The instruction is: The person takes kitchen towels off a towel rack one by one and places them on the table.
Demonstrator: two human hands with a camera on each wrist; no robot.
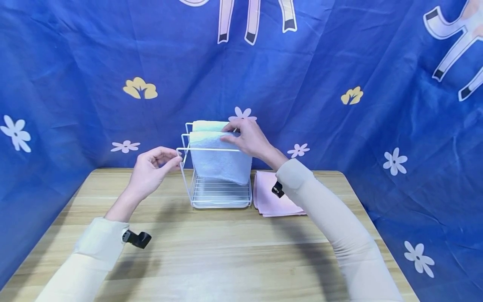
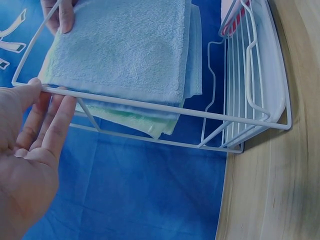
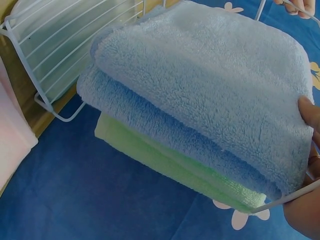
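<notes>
At the upper right corner of the blue towel (image 1: 220, 161), the right hand (image 1: 247, 136) makes a narrow pinch, thumb on the near face and fingers behind; the grip probably serves to line up the top edge. The towel hangs directly below and to the left of that hand, folded over in the rack's middle slot, its lower edge slanting a little down to the right. Opposite, the left hand (image 1: 149, 170) is closed lightly on the near left top corner of the white wire rack (image 1: 185, 178), thumb against fingertips around the wire, presumably to steady so light a frame while the cloth is handled. It touches no towel.

Just behind the blue towel hangs a green towel (image 1: 209, 126) at the back rail (the cloth hides most of that wire). The front rail (image 1: 209, 149) crosses before the blue towel and carries nothing. Beneath sits a white tray (image 1: 220, 204), perhaps there to catch drips. Just right of the rack a folded pink cloth (image 1: 277, 201) lies flat on the table (image 1: 226, 256), partly covered by the right sleeve (image 1: 328, 218); behind everything hangs a blue curtain (image 1: 162, 42).
</notes>
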